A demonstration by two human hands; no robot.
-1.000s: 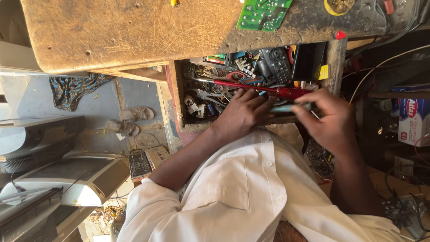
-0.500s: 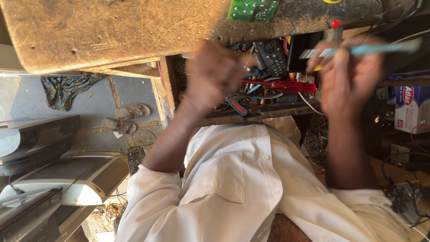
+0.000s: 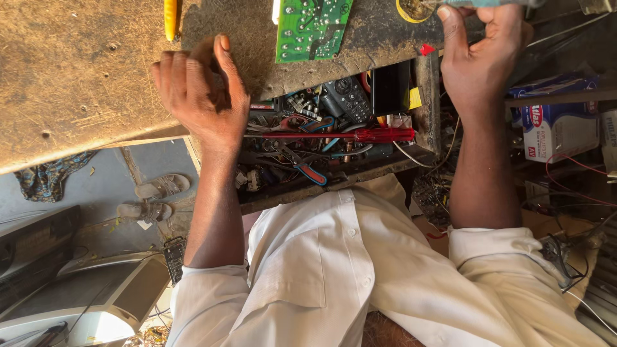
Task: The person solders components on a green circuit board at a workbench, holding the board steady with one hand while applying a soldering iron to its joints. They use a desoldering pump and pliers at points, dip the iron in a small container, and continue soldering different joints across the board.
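My left hand hovers over the near edge of the worn wooden workbench, fingers loosely spread, holding nothing. My right hand is up at the bench top, closed on a pale teal-handled tool that runs off the top of the frame. A green circuit board lies on the bench between my hands. Below it an open drawer holds a red-handled screwdriver, pliers with blue and red grips, a black remote control and several small parts.
A yellow tool handle and a round yellow tin lie on the bench. Cardboard boxes and loose wires sit at the right. On the floor are sandals, a crumpled cloth and a grey machine.
Both hands rose out of the drawer to the bench top. My right hand brought up the teal-handled tool; my left hand let go and came away with nothing in it.
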